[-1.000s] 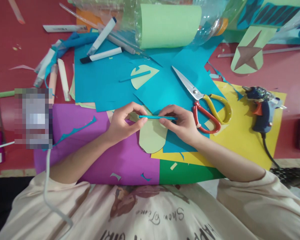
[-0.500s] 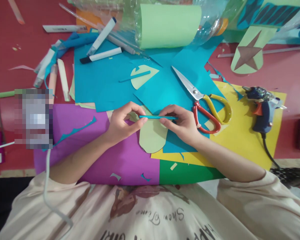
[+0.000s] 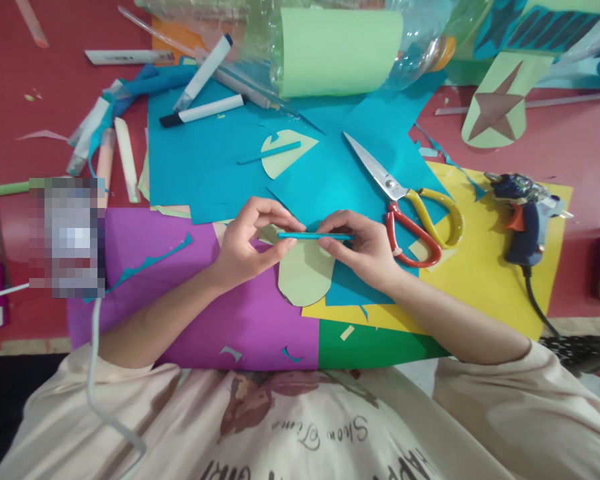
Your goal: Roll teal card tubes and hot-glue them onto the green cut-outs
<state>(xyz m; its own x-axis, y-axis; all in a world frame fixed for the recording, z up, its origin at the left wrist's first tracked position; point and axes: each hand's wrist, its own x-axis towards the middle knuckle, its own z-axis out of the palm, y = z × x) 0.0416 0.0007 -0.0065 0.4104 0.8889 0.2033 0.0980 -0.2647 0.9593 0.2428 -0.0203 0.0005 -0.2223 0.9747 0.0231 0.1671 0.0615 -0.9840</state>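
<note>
Between my two hands lies a thin rolled blue paper stick (image 3: 310, 235), held level across a pale green rounded paper cut-out (image 3: 304, 277). My left hand (image 3: 247, 247) pinches the stick's left end with thumb and fingers. My right hand (image 3: 363, 247) pinches its right end. The cut-out rests on purple paper (image 3: 190, 293) and a blue sheet (image 3: 340, 180). A second pale green cut-out with a blue stick on it (image 3: 280, 152) lies farther back on the blue sheet.
Scissors with red and yellow handles (image 3: 410, 207) lie right of my hands. A blue glue gun (image 3: 523, 213) rests on yellow paper (image 3: 485, 267). Markers (image 3: 205, 110) and scraps lie at the back left; a clear plastic bottle holding green paper (image 3: 337, 50) is behind.
My left hand's fingers have lifted and spread slightly over the stick's left end. The stick and my right hand stay where they were.
</note>
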